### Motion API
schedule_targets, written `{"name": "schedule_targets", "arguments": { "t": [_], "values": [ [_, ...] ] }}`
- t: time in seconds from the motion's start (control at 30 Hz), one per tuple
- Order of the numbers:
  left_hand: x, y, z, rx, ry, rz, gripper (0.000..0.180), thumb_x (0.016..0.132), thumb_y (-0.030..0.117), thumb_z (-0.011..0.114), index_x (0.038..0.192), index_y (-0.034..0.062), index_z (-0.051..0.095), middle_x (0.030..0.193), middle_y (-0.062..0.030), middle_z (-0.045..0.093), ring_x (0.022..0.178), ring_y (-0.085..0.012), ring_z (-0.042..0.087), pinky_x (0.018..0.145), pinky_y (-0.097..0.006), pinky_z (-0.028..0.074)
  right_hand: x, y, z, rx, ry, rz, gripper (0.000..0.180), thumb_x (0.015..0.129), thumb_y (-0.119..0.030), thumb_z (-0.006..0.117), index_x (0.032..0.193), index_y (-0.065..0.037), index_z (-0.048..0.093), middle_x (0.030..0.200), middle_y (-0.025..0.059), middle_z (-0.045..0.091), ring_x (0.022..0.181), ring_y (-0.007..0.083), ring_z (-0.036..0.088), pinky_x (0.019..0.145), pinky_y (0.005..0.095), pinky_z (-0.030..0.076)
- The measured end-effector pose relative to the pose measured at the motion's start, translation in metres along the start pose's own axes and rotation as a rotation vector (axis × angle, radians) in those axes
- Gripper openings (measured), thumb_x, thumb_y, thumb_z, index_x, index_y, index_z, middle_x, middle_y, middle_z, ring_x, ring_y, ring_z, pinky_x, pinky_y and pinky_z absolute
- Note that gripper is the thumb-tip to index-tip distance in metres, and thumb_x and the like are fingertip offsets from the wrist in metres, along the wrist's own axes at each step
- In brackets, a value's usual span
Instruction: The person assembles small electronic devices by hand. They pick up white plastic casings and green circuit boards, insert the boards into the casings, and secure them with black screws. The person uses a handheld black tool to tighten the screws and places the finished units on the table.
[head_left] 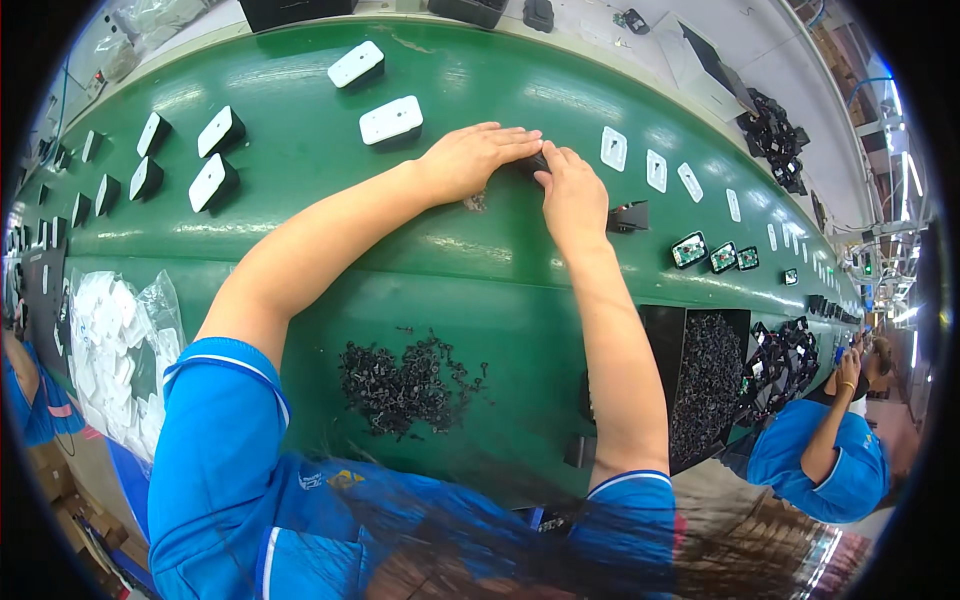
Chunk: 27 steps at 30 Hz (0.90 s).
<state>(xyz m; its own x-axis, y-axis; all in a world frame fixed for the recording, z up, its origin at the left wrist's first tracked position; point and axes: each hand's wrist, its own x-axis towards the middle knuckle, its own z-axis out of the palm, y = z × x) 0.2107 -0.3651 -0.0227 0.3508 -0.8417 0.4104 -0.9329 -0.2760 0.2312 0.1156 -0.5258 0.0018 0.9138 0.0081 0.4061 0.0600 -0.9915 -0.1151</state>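
Observation:
Out over the green work surface, my two hands meet around a small black plastic housing (534, 163), mostly hidden by the fingers. My left hand (475, 160) reaches across it with long, pressed-together fingers. Against its right side, my right hand (577, 200) closes with bent fingers and thumb. A black open housing (629, 216) stands just right of my right wrist. Farther right lie black housings with green circuit boards (690, 250). Flat white covers (613, 149) form a row beyond my right hand. Two black housings with white tops (391, 121) sit beyond my left hand.
A heap of small black parts (405, 385) lies between my forearms. Right of my right forearm stands a black bin (662, 330) full of small black parts. Bagged white pieces (105, 340) lie at left. Co-workers (825, 450) sit at both sides.

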Motion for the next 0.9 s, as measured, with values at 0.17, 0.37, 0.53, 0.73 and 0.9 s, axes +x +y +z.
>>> {"name": "schedule_targets", "arguments": {
  "t": [0.17,0.37,0.53,0.73,0.9],
  "values": [
    [0.004,-0.005,0.000,0.075,-0.020,0.014,0.065,0.075,-0.006,0.052,0.136,0.0139,0.042,0.142,0.0008,0.041,0.130,-0.0175,0.041,0.108,-0.039,0.034,0.008,-0.008,-0.002,-0.004,-0.058,0.120,0.036,0.077,-0.010,0.065,0.113,-0.005,0.059,0.095,0.0106,0.063,0.087,0.0286,0.061,0.076,0.0393,0.050],
    [0.005,-0.017,-0.006,0.100,-0.085,0.020,0.075,0.072,-0.012,0.049,0.140,0.0182,0.039,0.142,0.0026,0.041,0.132,-0.0165,0.038,0.111,-0.040,0.029,0.023,0.000,-0.013,0.241,-0.133,0.259,0.033,0.072,-0.014,0.071,0.104,-0.007,0.066,0.094,0.0160,0.067,0.088,0.0332,0.064,0.080,0.0396,0.050],
    [0.002,-0.019,-0.006,0.091,-0.092,0.000,0.076,0.072,-0.013,0.047,0.140,0.0186,0.038,0.143,0.0027,0.040,0.132,-0.0167,0.038,0.111,-0.040,0.029,0.023,-0.009,-0.009,0.142,-0.133,0.225,0.032,0.075,-0.014,0.069,0.106,-0.007,0.066,0.101,0.0153,0.066,0.092,0.0325,0.063,0.082,0.0399,0.049],
    [0.005,-0.016,-0.009,0.088,-0.108,-0.039,0.078,0.071,-0.014,0.047,0.141,0.0193,0.037,0.143,0.0029,0.041,0.131,-0.0168,0.038,0.111,-0.040,0.030,0.019,0.001,-0.001,0.243,-0.015,0.185,0.029,0.076,-0.014,0.068,0.104,-0.007,0.066,0.103,0.0139,0.065,0.096,0.0313,0.061,0.083,0.0409,0.048],
    [0.010,-0.013,-0.025,0.112,-0.139,-0.060,0.079,0.070,-0.013,0.048,0.140,0.0216,0.038,0.140,0.0031,0.044,0.131,-0.0167,0.038,0.111,-0.039,0.030,0.026,0.000,-0.014,0.305,-0.056,0.221,0.031,0.076,-0.015,0.068,0.106,-0.007,0.065,0.105,0.0136,0.065,0.098,0.0311,0.061,0.085,0.0404,0.047]
  ]
}}
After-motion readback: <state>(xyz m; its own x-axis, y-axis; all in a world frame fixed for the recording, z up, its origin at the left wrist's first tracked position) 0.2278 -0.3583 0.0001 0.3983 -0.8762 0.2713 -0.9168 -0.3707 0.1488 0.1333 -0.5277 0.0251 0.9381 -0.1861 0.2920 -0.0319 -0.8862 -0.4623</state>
